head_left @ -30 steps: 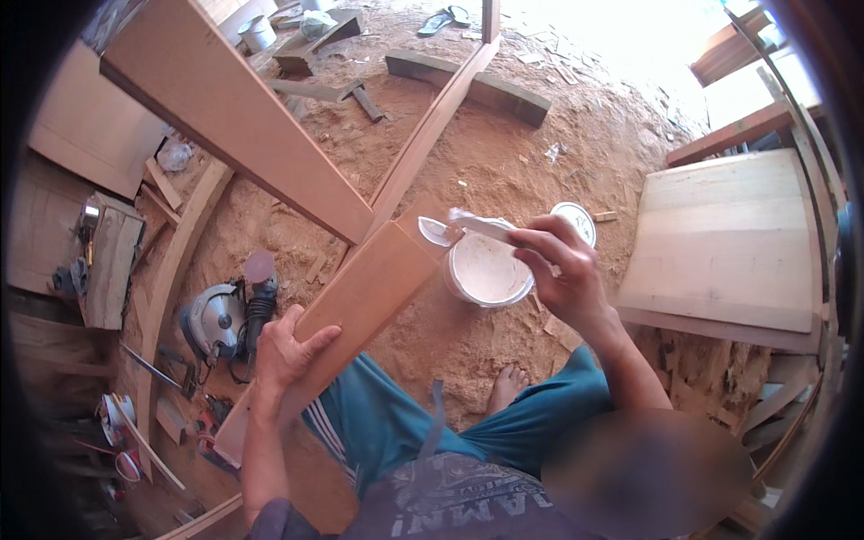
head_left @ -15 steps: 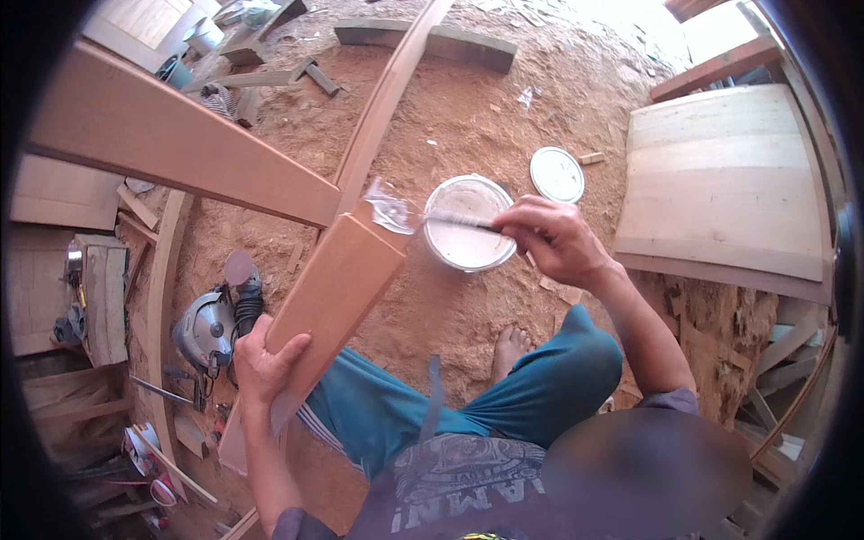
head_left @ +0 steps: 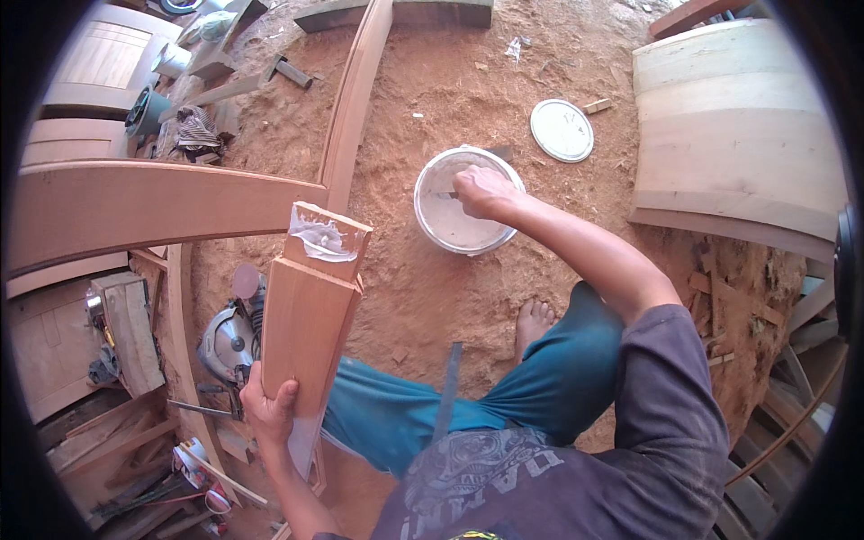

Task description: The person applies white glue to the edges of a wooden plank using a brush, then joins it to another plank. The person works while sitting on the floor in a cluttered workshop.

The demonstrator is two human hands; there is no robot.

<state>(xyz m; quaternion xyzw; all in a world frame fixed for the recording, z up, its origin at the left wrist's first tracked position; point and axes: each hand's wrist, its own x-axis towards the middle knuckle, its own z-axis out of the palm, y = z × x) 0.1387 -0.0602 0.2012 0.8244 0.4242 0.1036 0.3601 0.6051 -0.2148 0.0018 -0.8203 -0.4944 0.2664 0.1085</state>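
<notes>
My left hand point(head_left: 268, 405) is closed around the lower part of a reddish wooden board point(head_left: 309, 328), thumb lying on its face. The board tilts up and away from me, and its narrowed end, a tenon point(head_left: 324, 241), is smeared with white, glue-like paste. My right hand point(head_left: 484, 192) is closed on a thin tool point(head_left: 445, 195) above a white bucket point(head_left: 423, 216). Most of the tool is hidden by the fingers, so its kind is unclear. Pale paste point(head_left: 463, 231) fills the inside of the bucket.
Beyond the tenon stands a wooden frame point(head_left: 171, 202). A circular saw point(head_left: 225, 344) lies left of the board. The white lid point(head_left: 562, 130) rests on the sawdust-covered ground, and a wide pale panel point(head_left: 733, 126) is at right. A hammer point(head_left: 290, 72) lies far left.
My right hand has moved from beside the tenon to over the bucket, taking the tool with it. The board, in my left hand, is now steeper in view, its pasted end further left.
</notes>
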